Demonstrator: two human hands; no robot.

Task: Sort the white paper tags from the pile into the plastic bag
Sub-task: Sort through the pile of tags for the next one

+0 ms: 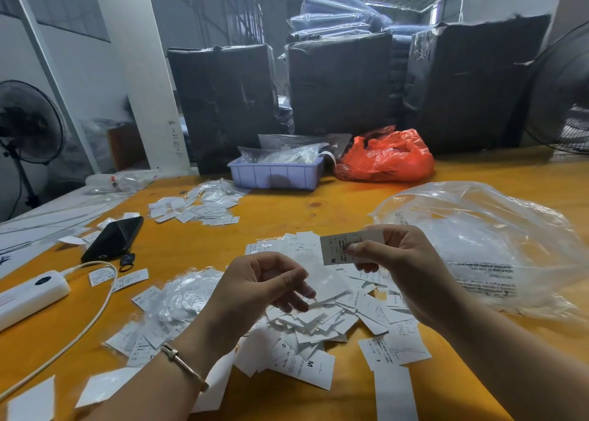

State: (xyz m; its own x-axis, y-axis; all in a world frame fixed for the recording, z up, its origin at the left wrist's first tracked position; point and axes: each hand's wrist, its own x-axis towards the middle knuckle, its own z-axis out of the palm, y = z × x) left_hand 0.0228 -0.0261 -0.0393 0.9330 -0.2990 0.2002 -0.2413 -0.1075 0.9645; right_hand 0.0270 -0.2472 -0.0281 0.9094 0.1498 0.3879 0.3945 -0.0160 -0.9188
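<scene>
The right hand (395, 255) pinches one small white paper tag marked M (342, 248) between thumb and fingers, held up above the big heap of white paper tags (318, 321) on the orange table (287, 210). The left hand (264, 283) has curled fingers over the heap and seems to pinch a thin clear sleeve, though that is hard to tell. The step looks like picking and checking. Next, the tag should go right, into the crinkly clear plastic bag (497, 235) lying beside the heap.

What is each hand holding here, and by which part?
The right hand pinches a white tag at its right end, thumb on the printed face. The left hand pinches a clear sleeve by its lower edge.
</scene>
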